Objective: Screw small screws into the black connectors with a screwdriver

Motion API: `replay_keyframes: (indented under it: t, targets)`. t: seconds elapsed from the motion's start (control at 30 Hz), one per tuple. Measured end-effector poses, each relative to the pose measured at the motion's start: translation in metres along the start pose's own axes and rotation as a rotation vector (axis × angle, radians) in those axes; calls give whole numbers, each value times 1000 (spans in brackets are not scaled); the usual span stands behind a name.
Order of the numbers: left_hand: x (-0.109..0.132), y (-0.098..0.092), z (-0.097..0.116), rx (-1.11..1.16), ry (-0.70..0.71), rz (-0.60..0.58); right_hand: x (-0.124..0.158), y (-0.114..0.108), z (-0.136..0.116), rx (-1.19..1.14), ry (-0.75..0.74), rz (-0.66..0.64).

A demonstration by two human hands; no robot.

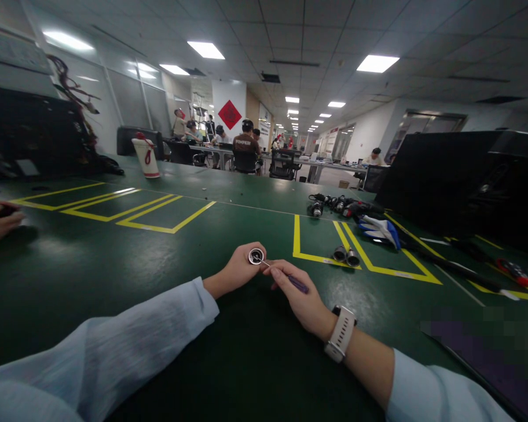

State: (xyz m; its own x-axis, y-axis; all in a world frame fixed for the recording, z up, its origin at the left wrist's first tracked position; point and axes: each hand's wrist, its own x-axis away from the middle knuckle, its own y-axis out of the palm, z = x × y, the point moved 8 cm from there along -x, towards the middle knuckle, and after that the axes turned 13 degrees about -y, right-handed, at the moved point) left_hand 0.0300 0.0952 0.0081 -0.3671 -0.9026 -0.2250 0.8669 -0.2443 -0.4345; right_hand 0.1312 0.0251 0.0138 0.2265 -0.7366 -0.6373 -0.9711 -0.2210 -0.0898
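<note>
My left hand (239, 266) is wrapped round a round metal connector (256, 256) whose open, ringed end faces me. Between the fingers of my right hand (297, 293) is a small screwdriver (298, 285) with a dark purple handle. Its thin shaft reaches into the connector's opening; what the tip touches inside is too small to make out. Both hands are close together above the green table (229, 328). Two loose metal connector parts (345, 256) lie to the right, by a yellow tape line.
Several cabled connectors (334, 205) and a white-and-blue glove (379, 230) lie at the right. A paper cup (146, 157) stands far left. Another person's hand (0, 221) rests at the left edge. Dark equipment boxes (444, 176) flank the table, and a red-handled tool (517, 272) lies right.
</note>
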Motion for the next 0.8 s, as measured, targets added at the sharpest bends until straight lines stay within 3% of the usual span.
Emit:
replay_keyframes:
  t: [0.23, 0.47, 0.8]
  targets:
    - [1, 2, -5, -83, 0, -4, 3, -3, 15, -60, 90, 61]
    - [4, 13, 1, -127, 38, -105, 8, -6, 32, -415, 364, 220]
    - [3, 12, 0, -103, 15, -97, 8, -6, 32, -460, 365, 237]
